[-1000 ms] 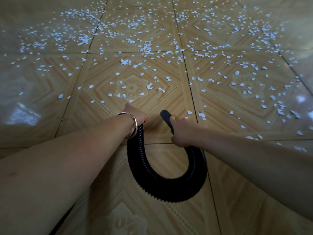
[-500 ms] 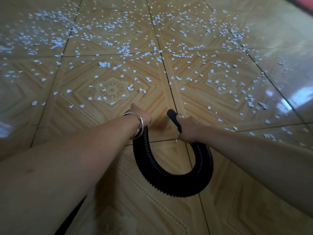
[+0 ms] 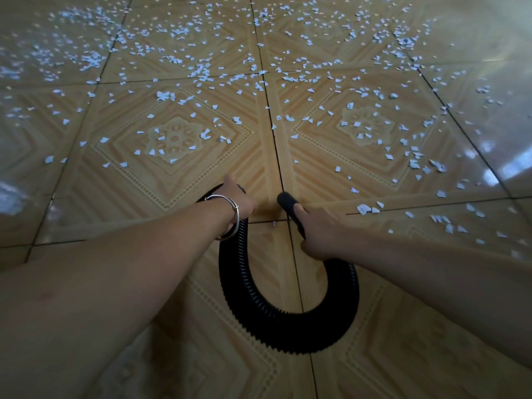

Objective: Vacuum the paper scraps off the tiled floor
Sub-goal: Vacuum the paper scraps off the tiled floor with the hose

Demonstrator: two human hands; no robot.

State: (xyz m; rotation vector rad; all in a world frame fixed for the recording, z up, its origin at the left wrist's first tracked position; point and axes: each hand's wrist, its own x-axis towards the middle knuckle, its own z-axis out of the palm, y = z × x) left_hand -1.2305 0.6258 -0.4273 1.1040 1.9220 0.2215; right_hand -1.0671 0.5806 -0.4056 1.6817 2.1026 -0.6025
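I judge early stage | scraps (image 3: 201, 72) cover floor (image 3: 178, 355) ahead | left hand (image 3: 236, 201) grips hose (image 3: 288, 332) | right hand (image 3: 319, 231) grips nozzle (image 3: 288, 204) | most left

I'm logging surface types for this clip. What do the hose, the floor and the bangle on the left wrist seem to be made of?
Hose: likely flexible black plastic, matte, with ribbed corrugations. Floor: ceramic-looking tiles with a glossy glaze; light reflects off them. Bangle: apparently silvery metal, polished, with a bright glint.
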